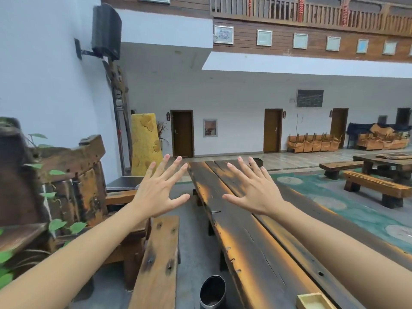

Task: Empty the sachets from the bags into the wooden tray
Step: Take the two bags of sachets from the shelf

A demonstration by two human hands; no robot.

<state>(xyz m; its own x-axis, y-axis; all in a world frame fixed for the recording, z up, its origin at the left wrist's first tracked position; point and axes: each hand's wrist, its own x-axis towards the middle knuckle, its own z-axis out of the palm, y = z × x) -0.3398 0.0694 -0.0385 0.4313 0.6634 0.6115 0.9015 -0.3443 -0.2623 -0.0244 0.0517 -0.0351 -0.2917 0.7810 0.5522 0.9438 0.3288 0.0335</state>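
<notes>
table [256,241]: tray [312,301] below right hand [256,192]

The long dark plank table [256,241] lies bare along its length, open to a reach; only the pale wooden tray [313,301] sits at its near edge. Left of it, a bench [158,259] and a dark metal bin [213,291] narrow the floor gap.

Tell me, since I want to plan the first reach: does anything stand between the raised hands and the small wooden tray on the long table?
Nothing visible does. The left hand and right hand hover open and empty above the long dark plank table. The small pale wooden tray sits at its near end, with bare tabletop between. No bags show.
</notes>
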